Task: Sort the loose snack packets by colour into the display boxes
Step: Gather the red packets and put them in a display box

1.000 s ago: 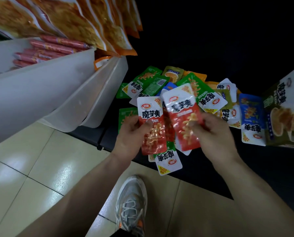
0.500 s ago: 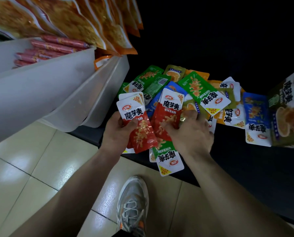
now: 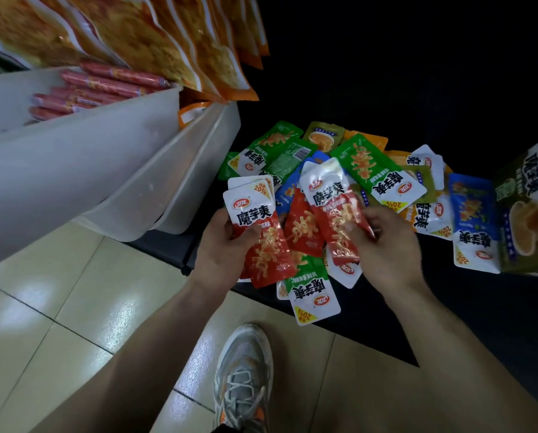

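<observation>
Pale glossy floor tiles underfoot, meeting a dark low shelf heaped with loose snack packets. Left forearm reaching up from below, left grip upright, fingers curled behind and thumb pressed across the front of a small stack of red packets, clamped firmly. Right forearm angled in from the lower right, right grip knuckles up, fingers curled round the lower part of another red packet, tilted toward the left grip. Between both grips, a third red packet lying on the heap. Just beyond the right grip, a green packet; further right, a blue packet just beside an olive display box. Left of the left grip, white bins holding red sausages. Below the grips, a grey shoe.
</observation>
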The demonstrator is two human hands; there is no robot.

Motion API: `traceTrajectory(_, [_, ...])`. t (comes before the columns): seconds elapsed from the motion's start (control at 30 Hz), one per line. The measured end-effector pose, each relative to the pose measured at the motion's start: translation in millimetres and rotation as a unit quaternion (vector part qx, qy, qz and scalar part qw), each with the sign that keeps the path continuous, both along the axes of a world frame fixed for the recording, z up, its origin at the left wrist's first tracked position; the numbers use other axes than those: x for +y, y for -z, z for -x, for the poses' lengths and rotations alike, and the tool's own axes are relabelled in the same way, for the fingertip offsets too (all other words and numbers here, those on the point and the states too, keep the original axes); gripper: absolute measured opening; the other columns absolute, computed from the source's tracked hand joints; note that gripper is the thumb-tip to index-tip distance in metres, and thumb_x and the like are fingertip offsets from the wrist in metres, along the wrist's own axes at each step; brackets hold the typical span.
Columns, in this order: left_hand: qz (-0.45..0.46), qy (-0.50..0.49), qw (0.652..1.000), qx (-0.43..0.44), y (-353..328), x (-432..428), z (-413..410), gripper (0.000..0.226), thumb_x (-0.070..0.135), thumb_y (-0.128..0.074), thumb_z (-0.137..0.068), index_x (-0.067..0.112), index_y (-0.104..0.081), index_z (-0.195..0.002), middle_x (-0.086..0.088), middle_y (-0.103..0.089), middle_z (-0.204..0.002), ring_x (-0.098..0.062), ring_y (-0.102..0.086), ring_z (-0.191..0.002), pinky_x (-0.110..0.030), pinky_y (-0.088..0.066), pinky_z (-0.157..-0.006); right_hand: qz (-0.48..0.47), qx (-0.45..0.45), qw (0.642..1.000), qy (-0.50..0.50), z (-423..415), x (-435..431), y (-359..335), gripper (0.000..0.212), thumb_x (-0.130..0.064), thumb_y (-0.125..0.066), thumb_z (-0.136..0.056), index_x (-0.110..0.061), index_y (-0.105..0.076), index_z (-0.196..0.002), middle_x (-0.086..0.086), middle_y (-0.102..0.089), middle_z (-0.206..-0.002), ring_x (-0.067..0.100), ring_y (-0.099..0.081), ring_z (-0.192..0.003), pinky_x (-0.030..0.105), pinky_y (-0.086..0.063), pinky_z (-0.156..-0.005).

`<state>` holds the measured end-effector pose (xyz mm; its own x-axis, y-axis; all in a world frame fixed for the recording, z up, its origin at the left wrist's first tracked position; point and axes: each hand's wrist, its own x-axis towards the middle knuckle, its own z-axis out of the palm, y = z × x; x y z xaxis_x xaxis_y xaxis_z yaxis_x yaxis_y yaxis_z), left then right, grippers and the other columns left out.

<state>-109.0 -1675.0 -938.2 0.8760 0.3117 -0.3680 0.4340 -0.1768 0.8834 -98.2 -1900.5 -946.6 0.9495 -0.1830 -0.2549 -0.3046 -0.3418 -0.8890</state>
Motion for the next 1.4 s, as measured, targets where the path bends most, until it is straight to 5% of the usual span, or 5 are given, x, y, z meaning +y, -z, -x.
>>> traceTrajectory(0.2, [0.063,-0.021,0.998,-0.007,-5,-12,4,0.021,0.017,-0.063,-0.096,0.023,-0.063,-0.116,0.001,-0.074,-0.104,-0.016,-0.072,-0.092,-0.038,-0.057,-0.082,-0.155,0.053,0.985,-0.050,24,27,-17,0.010,-0.022,-0.080,-0.083,-0.023,-0.072,-0.089,-0.007,-0.075,-0.087,0.007,-0.072,-0.082,0.029,-0.058,-0.073])
traceTrajectory(0.37, [0.080,-0.009,0.997,-0.020,-11,-20,6,0.025,0.035,-0.063,-0.095,0.021,-0.062,-0.115,0.004,-0.075,-0.105,-0.012,-0.072,-0.093,-0.034,-0.056,-0.084,-0.072,0.082,0.991,-0.073,22,59,-14,0.026,-0.040,-0.086,-0.074,-0.023,-0.068,-0.078,-0.005,-0.072,-0.075,0.008,-0.070,-0.068,0.036,-0.059,-0.069])
traceTrajectory(0.53, [0.014,0.001,1.000,-0.019,-4,-6,5,0.032,0.030,-0.066,-0.091,0.029,-0.056,-0.121,0.010,-0.071,-0.109,-0.014,-0.069,-0.102,-0.047,-0.054,-0.096,-0.007,0.046,0.998,-0.034,6,43,-7,0.025,-0.049,-0.064,-0.093,-0.025,-0.069,-0.100,-0.018,-0.067,-0.092,-0.003,-0.063,-0.085,0.008,-0.041,-0.062])
traceTrajectory(1.03, [-0.005,-0.026,1.000,-0.006,-3,3,6,0.031,0.027,-0.062,-0.096,0.031,-0.051,-0.125,0.007,-0.067,-0.117,-0.016,-0.066,-0.107,-0.047,-0.055,-0.094,0.205,0.016,0.978,-0.024,1,61,13,0.095,-0.043,-0.090,-0.068,-0.016,-0.036,-0.142,0.011,-0.047,-0.136,0.034,-0.052,-0.123,0.046,-0.048,-0.094])
traceTrajectory(1.4, [0.014,-0.020,1.000,0.005,-4,3,7,0.027,0.025,-0.062,-0.097,0.031,-0.051,-0.121,0.011,-0.068,-0.108,-0.014,-0.068,-0.101,-0.048,-0.055,-0.094,-0.013,-0.005,0.999,0.037,3,25,8,0.010,-0.029,-0.064,-0.097,-0.019,-0.066,-0.098,-0.004,-0.070,-0.092,0.019,-0.068,-0.084,0.026,-0.050,-0.064])
